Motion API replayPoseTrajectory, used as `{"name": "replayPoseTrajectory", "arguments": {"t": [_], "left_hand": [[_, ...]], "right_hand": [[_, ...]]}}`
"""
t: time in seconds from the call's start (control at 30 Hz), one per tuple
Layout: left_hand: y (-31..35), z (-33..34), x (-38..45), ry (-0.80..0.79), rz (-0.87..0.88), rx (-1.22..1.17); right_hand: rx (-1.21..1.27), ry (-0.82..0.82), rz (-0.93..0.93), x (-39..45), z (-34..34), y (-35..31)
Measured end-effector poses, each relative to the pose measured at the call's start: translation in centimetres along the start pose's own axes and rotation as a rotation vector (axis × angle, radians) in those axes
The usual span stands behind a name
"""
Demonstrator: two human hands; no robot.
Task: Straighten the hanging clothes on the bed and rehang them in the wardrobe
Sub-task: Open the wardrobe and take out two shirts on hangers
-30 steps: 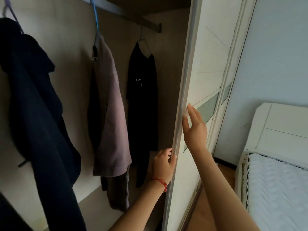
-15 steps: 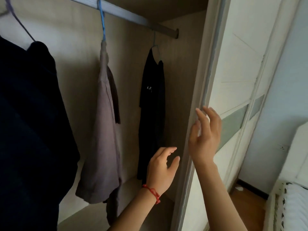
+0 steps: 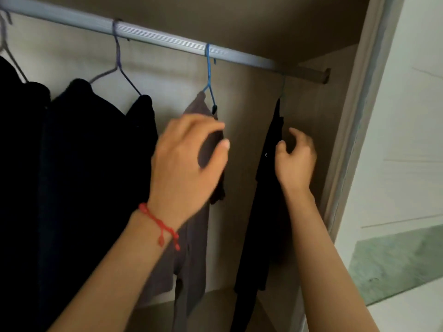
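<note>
The door edge has been left and both hands raised into the wardrobe: the left hand (image 3: pixel 189 159), loosely open, nears the grey garment (image 3: pixel 191 236), while the right hand (image 3: pixel 296 159), its grip curled but seemingly empty, is reached toward the black shirt (image 3: pixel 266 212), so taking clothes down appears imminent.

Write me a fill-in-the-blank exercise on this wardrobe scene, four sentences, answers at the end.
1. The grey garment hangs from a hanger coloured ____.
2. The string tied round the left wrist is coloured ____.
3. The right hand reaches toward the black shirt, which hangs nearest the wardrobe's ____ end.
4. All the hangers hook over one metal ____.

Missing words: blue; red; right; rail
</note>
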State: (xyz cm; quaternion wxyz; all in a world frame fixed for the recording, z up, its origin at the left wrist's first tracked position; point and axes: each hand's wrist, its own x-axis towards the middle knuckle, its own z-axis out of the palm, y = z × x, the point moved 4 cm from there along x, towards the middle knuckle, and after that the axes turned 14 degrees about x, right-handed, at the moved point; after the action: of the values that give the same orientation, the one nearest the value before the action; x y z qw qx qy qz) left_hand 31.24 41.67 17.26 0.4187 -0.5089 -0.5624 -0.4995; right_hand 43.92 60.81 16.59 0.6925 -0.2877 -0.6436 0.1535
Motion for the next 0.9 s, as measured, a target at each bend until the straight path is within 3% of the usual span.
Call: {"name": "replayPoseTrajectory", "arguments": {"t": [0.23,0.5,0.63,0.8,0.9], "left_hand": [[-5.1,2.7,5.9,-0.322,-0.259,0.24],[-8.1,7.0,7.2,-0.684,-0.581,-0.001],[-9.5,8.1,8.8,-0.65,-0.564,0.067],[-9.8,10.0,9.1,-0.663,-0.522,0.073],[-9.7,10.7,9.2,-0.588,-0.501,0.017]], "right_hand": [[0.148,-0.016,0.336,4.7,2.2,1.8],[0.194,-0.177,0.53,7.6,4.3,1.6],[0.065,-0.232,0.54,8.6,5.1,1.5],[0.107,-0.167,0.488,8.9,5.1,1.3],[0.173,-0.089,0.479,9.0,4.9,1.3]]}}
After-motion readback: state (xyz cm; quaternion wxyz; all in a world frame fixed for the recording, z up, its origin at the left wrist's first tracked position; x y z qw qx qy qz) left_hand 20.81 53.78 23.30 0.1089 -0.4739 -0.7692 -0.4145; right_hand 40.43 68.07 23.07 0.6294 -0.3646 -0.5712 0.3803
